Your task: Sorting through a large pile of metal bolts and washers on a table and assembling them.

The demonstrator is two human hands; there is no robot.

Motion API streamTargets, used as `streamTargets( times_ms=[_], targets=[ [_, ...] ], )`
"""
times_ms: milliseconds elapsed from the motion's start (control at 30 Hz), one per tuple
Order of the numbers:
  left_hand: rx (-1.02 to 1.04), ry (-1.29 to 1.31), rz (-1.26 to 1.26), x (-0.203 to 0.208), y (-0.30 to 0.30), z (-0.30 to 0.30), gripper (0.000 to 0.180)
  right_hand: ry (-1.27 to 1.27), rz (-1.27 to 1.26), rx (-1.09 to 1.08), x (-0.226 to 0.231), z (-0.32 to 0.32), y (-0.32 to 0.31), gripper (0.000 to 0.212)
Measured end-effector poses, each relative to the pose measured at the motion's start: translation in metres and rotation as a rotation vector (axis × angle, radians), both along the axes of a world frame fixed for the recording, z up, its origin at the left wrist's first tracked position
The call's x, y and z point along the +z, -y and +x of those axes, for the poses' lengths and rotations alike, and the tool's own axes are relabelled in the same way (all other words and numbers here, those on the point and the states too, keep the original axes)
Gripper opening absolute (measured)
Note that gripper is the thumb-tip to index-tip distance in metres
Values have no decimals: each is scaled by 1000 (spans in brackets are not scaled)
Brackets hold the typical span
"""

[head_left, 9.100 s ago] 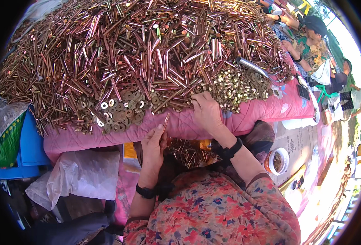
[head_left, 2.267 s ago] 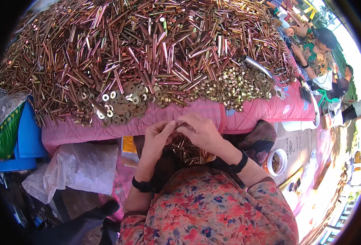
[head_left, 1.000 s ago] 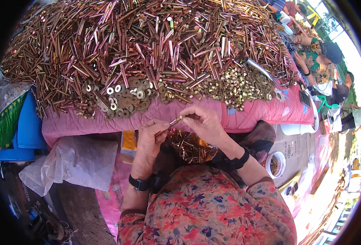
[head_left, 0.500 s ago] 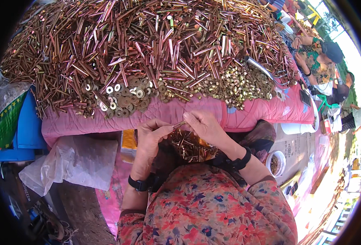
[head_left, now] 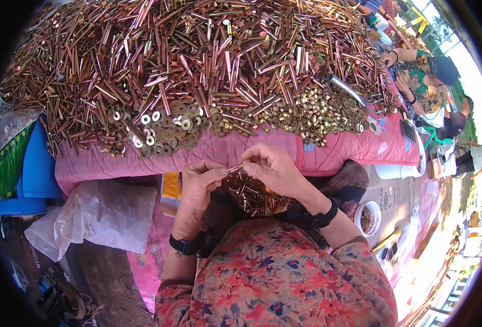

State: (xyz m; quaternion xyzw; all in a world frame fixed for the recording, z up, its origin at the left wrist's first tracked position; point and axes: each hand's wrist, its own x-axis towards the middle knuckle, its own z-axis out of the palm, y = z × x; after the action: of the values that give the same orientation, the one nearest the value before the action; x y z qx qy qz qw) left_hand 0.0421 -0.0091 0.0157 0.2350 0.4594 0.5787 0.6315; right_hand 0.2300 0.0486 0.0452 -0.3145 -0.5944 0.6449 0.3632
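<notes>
Pinching a slender, shiny coppery metal tube [head_left: 235,168] between thumb and fingertips, the left hand [head_left: 202,179] is closed on one end; the right hand [head_left: 273,170], its fingers bent, nips the other end between thumb and forefinger. The tube slants slightly, held at the near edge of a pink quilted fabric cover [head_left: 219,150]. Upon this lie flat, ring-shaped grey metal washers [head_left: 170,133], small, rounded, brassy metal pieces [head_left: 313,117] and a glossy heap of coppery metal tubes [head_left: 197,60].

The right hand [head_left: 274,170] has come off the heap [head_left: 197,60] — onto a metal tube [head_left: 234,169].
</notes>
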Motion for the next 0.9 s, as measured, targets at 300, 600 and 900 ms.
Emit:
streamTargets(
  times_ms=[300, 600, 900],
  targets=[
    [78, -298, 194, 13, 5, 8, 8, 293, -19, 87, 10, 3, -3, 12],
    [-86, 386, -141, 5, 2, -2, 8, 204, 507, 9, 5, 2, 1, 9],
    [25, -200, 102, 11, 7, 5, 8, 367, 148, 74, 5, 4, 2, 15]
  ],
)
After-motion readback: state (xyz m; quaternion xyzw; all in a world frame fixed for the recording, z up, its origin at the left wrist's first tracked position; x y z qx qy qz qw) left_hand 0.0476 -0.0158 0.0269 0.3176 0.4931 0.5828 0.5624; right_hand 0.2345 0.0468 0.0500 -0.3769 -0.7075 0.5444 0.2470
